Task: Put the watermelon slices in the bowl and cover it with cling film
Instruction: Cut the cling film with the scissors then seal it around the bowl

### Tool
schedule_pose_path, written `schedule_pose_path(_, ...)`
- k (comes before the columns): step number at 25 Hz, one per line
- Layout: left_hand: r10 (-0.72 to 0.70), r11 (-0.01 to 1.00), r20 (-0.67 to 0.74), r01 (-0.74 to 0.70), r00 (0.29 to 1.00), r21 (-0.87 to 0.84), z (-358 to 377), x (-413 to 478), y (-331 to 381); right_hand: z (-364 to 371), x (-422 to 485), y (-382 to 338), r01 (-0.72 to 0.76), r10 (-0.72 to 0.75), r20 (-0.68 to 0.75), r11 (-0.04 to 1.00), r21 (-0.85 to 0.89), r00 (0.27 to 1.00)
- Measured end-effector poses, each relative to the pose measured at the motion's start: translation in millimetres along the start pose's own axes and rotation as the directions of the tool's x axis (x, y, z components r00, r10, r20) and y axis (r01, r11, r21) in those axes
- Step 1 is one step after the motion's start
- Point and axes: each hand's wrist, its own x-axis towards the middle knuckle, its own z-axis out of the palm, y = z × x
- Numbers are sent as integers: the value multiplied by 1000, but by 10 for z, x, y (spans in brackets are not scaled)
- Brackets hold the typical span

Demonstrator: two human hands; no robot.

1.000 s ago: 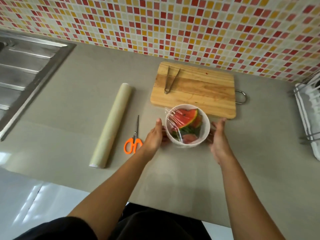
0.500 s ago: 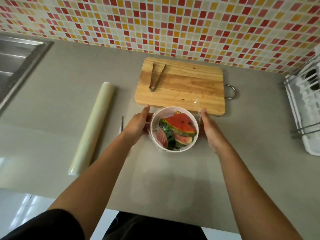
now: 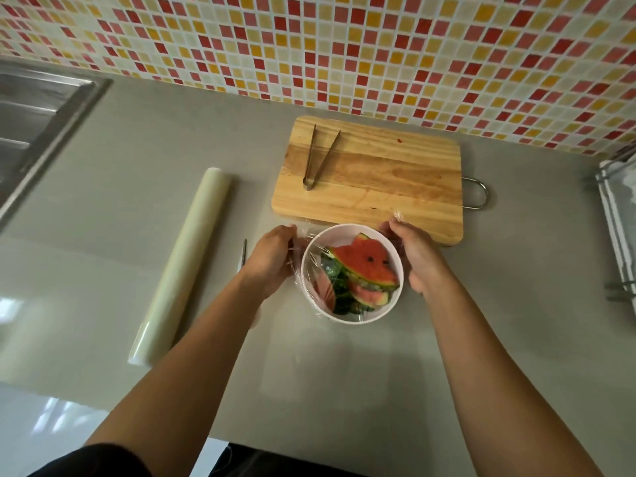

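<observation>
Nearest the camera, two bare forearms reach across a grey countertop (image 3: 344, 390) toward a white bowl (image 3: 347, 318) holding watermelon slices (image 3: 366, 265), red flesh and green rind piled together. Clear cling film (image 3: 311, 266) lies stretched over the bowl's mouth, wrinkled at the left rim. The left hand (image 3: 272, 259) presses the film against the bowl's left side, fingers curled around the wall; the right hand (image 3: 414, 253) grips the right side likewise, a crumpled tuft of film sticking up above its fingertips. Left of the left hand, one scissor blade (image 3: 243, 253) shows, the rest hidden by the wrist. Farther left lies a cling film roll (image 3: 186, 263). Just beyond the bowl sits a wooden cutting board (image 3: 378, 187) with metal tongs (image 3: 318, 160) lying on it. A steel sink (image 3: 38, 125) occupies the far left, a dish rack (image 3: 617, 218) the right edge, and mosaic tiles (image 3: 344, 46) back the counter.
</observation>
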Motion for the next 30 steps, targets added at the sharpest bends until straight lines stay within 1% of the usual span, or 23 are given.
schedule_pose_path(1,-18,999,-13,18,1000,-36,-8,10,18,-2,4,1,-11,11,1,1000,-7,1000)
schedule_pose_path(2,-21,999,4,21,1000,-33,-8,25,45,4,8,-7,-15,15,-1,1000,-19,1000)
schedule_pose_path(3,-3,999,56,1,998,34,-6,39,75,8,19,-9,-10,10,-8,999,-38,1000)
schedule_pose_path(5,65,970,152,-98,986,225,29,47,113,17,23,-18,-1,-1,-21,998,-65,1000)
schedule_pose_path(6,97,952,150,-136,984,273,44,47,130,18,19,-24,-2,0,-27,997,-73,1000)
schedule_pose_path(9,138,956,86,-156,987,247,43,38,143,-7,14,-31,19,-25,-41,990,-143,999)
schedule_pose_path(11,139,948,61,-150,988,279,22,39,114,5,-10,-37,19,-27,-41,984,-176,999)
schedule_pose_path(14,140,928,14,-136,990,346,67,28,87,64,-50,-33,7,-15,-67,993,-114,998)
schedule_pose_path(17,106,935,-13,-95,994,342,124,16,103,115,-82,-6,8,-15,-99,997,-76,995)
schedule_pose_path(19,145,900,-25,-122,989,418,132,25,94,125,-102,-8,5,-7,-116,1000,-10,993)
schedule_pose_path(20,182,891,-45,-145,982,430,132,25,89,127,-107,-15,-5,8,-119,1000,19,993)
schedule_pose_path(22,213,915,-73,-172,974,364,143,16,79,129,-108,-32,-32,38,-122,998,56,992)
schedule_pose_path(26,189,963,-55,-174,981,204,165,-8,-2,156,-98,-35,-85,101,-121,987,134,987)
schedule_pose_path(28,187,977,-58,-180,981,112,193,-31,-39,167,-100,-11,-76,94,-129,988,137,987)
schedule_pose_path(30,185,981,-94,-179,978,69,228,-36,-44,173,-99,20,-47,64,-156,993,112,986)
